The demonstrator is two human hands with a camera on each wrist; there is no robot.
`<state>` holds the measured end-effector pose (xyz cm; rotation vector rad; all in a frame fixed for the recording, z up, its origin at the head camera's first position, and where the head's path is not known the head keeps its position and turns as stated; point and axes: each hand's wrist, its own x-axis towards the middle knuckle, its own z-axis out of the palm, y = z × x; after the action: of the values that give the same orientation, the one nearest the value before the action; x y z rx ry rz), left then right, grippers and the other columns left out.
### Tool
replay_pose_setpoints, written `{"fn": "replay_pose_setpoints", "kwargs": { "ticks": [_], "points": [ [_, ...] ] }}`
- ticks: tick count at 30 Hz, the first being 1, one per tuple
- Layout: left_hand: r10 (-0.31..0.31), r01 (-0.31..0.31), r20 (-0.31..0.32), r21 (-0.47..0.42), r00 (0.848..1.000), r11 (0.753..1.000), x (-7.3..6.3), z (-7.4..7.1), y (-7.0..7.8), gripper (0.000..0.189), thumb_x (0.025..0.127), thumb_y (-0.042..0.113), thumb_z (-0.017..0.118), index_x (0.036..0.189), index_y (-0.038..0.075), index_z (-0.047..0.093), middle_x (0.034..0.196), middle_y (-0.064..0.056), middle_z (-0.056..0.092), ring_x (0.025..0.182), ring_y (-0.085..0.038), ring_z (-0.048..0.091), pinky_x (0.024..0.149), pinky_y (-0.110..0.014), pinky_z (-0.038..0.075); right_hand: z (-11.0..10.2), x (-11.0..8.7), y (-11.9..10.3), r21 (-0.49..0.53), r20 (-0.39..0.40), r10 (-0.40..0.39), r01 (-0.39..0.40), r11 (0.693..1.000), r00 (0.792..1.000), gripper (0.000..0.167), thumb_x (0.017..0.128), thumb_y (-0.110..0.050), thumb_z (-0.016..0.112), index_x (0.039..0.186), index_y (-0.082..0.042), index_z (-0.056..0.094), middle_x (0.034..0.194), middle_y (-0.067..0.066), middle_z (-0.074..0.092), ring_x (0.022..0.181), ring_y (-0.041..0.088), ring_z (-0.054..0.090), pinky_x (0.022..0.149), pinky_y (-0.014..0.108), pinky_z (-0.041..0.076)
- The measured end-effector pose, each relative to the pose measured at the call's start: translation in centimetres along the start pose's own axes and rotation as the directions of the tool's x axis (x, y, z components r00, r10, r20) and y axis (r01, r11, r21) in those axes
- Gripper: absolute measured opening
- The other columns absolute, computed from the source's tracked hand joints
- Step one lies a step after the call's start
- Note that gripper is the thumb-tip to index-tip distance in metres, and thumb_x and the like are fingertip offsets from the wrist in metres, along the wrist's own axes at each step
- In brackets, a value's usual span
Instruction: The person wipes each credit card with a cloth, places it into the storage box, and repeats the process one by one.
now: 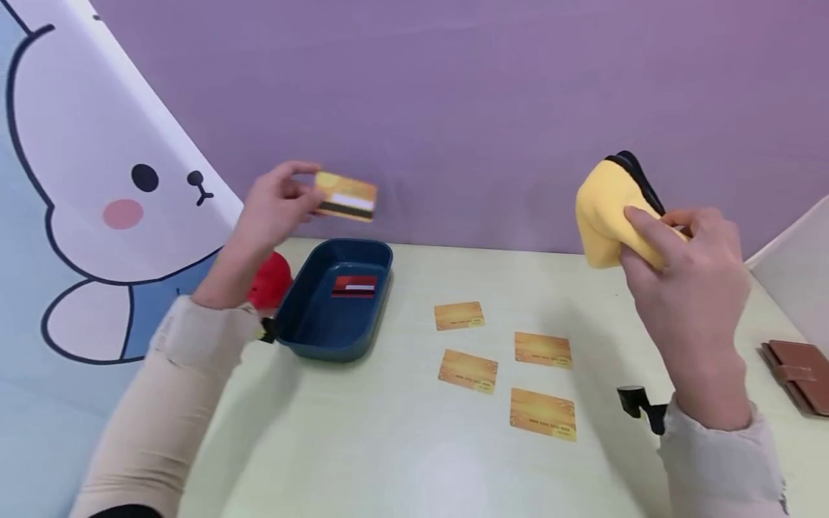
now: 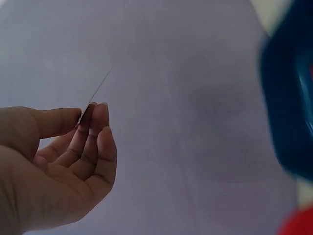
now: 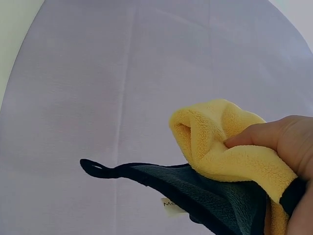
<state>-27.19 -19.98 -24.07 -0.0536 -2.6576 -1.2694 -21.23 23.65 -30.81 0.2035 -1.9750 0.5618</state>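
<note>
Between thumb and fingertips, my left hand (image 1: pixel 275 205) pinches a gold card (image 1: pixel 346 196) by its left edge, its dark stripe and white strip facing me. In the left wrist view the card (image 2: pixel 95 95) shows edge-on above the curled fingers. The pair hangs over the back of a blue tray (image 1: pixel 333 345), where a red card (image 1: pixel 354 286) lies. At the right, my raised right hand (image 1: pixel 696 266) grips a bunched yellow cloth (image 1: pixel 605 208) with black trim. Its dark grey-green side (image 3: pixel 230 196) and a black hanging loop (image 3: pixel 98 169) show in the right wrist view.
Several gold cards (image 1: pixel 542 413) lie face up on the pale table (image 1: pixel 401 460), right of the tray. A brown wallet (image 1: pixel 799 374) lies at the right edge. Something red and round (image 1: pixel 272 280) stands left of the tray, partly behind my left arm. A purple backdrop (image 1: pixel 466 129) rises behind.
</note>
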Motion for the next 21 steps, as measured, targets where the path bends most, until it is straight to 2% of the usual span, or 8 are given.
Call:
{"fn": "replay_pose_setpoints", "kwargs": {
  "ticks": [2, 5, 8, 10, 12, 15, 21],
  "points": [
    [-0.101, 0.099, 0.044, 0.047, 0.994, 0.994, 0.8, -1.6, -2.3, 0.049, 0.104, 0.025, 0.054, 0.15, 0.015, 0.043, 0.136, -0.022, 0.057, 0.107, -0.03, 0.064, 0.078, -0.016, 0.054, -0.1, 0.0, 0.1, -0.004, 0.0, 0.0, 0.0, 1.0, 1.0, 0.026, 0.089, -0.009, 0.06, 0.107, -0.011, 0.079, 0.099, 0.029, 0.063, 0.088, 0.051, 0.053, 0.058, 0.059, 0.032],
    [-0.223, 0.218, 0.126, 0.053, 0.966, 0.974, 2.1, -2.7, -5.7, 0.052, 0.105, 0.023, 0.051, 0.153, 0.009, 0.037, 0.141, -0.025, 0.05, 0.108, -0.028, 0.062, 0.084, -0.022, 0.057, -0.2, 0.0, 0.2, -0.019, 0.0, 0.001, -0.001, 1.0, 1.0, 0.027, 0.088, -0.008, 0.058, 0.106, -0.01, 0.078, 0.098, 0.029, 0.062, 0.087, 0.051, 0.053, 0.057, 0.06, 0.031],
    [-0.31, 0.307, 0.196, 0.048, 0.93, 0.951, 3.4, -2.6, -8.5, 0.054, 0.105, 0.023, 0.052, 0.153, 0.007, 0.035, 0.141, -0.025, 0.048, 0.098, -0.02, 0.065, 0.09, -0.03, 0.058, -0.3, -0.1, 0.3, -0.029, 0.003, 0.007, -0.007, 1.0, 1.0, 0.027, 0.088, -0.008, 0.058, 0.106, -0.009, 0.078, 0.097, 0.029, 0.062, 0.087, 0.051, 0.053, 0.055, 0.059, 0.03],
    [-0.335, 0.332, 0.222, 0.05, 0.916, 0.942, 3.9, -1.9, -9.7, 0.052, 0.105, 0.02, 0.052, 0.152, 0.005, 0.037, 0.139, -0.026, 0.05, 0.09, -0.015, 0.067, 0.09, -0.03, 0.058, -0.4, -0.2, 0.3, -0.029, 0.004, 0.01, -0.01, 1.0, 1.0, 0.027, 0.088, -0.008, 0.058, 0.106, -0.009, 0.078, 0.097, 0.029, 0.062, 0.086, 0.051, 0.053, 0.054, 0.058, 0.03],
    [-0.345, 0.342, 0.235, 0.053, 0.909, 0.938, 4.1, -1.0, -10.3, 0.05, 0.103, 0.016, 0.053, 0.15, 0.003, 0.04, 0.135, -0.026, 0.053, 0.083, -0.011, 0.068, 0.085, -0.028, 0.059, -0.3, -0.3, 0.3, -0.026, 0.002, 0.013, -0.013, 1.0, 1.0, 0.027, 0.088, -0.008, 0.058, 0.106, -0.009, 0.078, 0.098, 0.029, 0.062, 0.086, 0.051, 0.052, 0.054, 0.058, 0.03],
    [-0.346, 0.338, 0.252, 0.075, 0.904, 0.938, 4.4, 0.9, -10.2, 0.047, 0.102, 0.01, 0.052, 0.146, -0.001, 0.044, 0.13, -0.028, 0.057, 0.075, -0.01, 0.069, 0.077, -0.025, 0.06, -0.2, -0.3, 0.2, -0.021, 0.002, 0.017, -0.017, 1.0, 1.0, 0.027, 0.088, -0.008, 0.058, 0.106, -0.009, 0.078, 0.097, 0.029, 0.062, 0.085, 0.05, 0.052, 0.054, 0.059, 0.03],
    [-0.395, 0.39, 0.341, 0.086, 0.853, 0.917, 4.6, 4.1, -10.1, 0.05, 0.102, 0.006, 0.052, 0.15, -0.001, 0.039, 0.137, -0.029, 0.052, 0.082, -0.018, 0.071, 0.081, -0.03, 0.06, -0.1, -0.5, 0.0, -0.016, 0.006, 0.025, -0.025, 1.0, 1.0, 0.027, 0.087, -0.008, 0.059, 0.107, -0.009, 0.078, 0.097, 0.029, 0.061, 0.086, 0.05, 0.052, 0.056, 0.06, 0.031]
  ]
}}
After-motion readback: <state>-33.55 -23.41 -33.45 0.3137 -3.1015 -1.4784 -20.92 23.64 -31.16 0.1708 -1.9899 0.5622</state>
